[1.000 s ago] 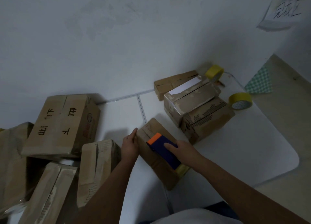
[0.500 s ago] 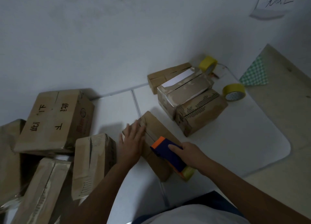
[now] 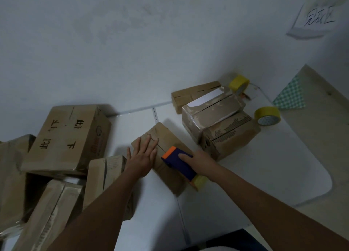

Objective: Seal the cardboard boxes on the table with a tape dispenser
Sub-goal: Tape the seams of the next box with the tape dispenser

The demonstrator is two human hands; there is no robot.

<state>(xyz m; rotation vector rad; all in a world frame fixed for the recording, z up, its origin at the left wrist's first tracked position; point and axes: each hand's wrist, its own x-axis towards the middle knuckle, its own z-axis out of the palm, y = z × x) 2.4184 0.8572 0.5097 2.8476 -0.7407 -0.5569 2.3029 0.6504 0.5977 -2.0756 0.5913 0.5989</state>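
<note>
Item: flat cardboard box (image 3: 166, 137), brown, oblong, matt and scuffed, lying on the white table (image 3: 273, 175) near its middle; a dark seam ran along the top between two flaps.

Tape dispenser (image 3: 179, 163): blocky plastic body, dark blue with an orange front end, a yellow tape roll at its rear; it rested on the box top, over the seam.

Right hand (image 3: 200, 160): gripped the dispenser from the right side, forefinger laid straight along its top.

Left hand (image 3: 143, 156): flat and spread, fingers straight, pressing the left part of the box top just beside the dispenser.

Large carton (image 3: 66, 137): brown, at the left against the wall, black printed characters on top, too skewed to read; a reddish round mark on its side, illegible.

Further cartons (image 3: 105, 177) crowded beside and below it, worn, with pale tape strips.

Stacked boxes (image 3: 217, 118): at the right rear, surfaces peeled and whitish, a white sheet on one, black barcode-like print on the front one.

Two yellow tape rolls: one (image 3: 267, 115) beside the stack, one (image 3: 238, 84) at the wall.

Paper notice (image 3: 317, 18): on the wall, handwritten characters, not legible.

Green chequered cloth (image 3: 290, 96): at the right.
</note>
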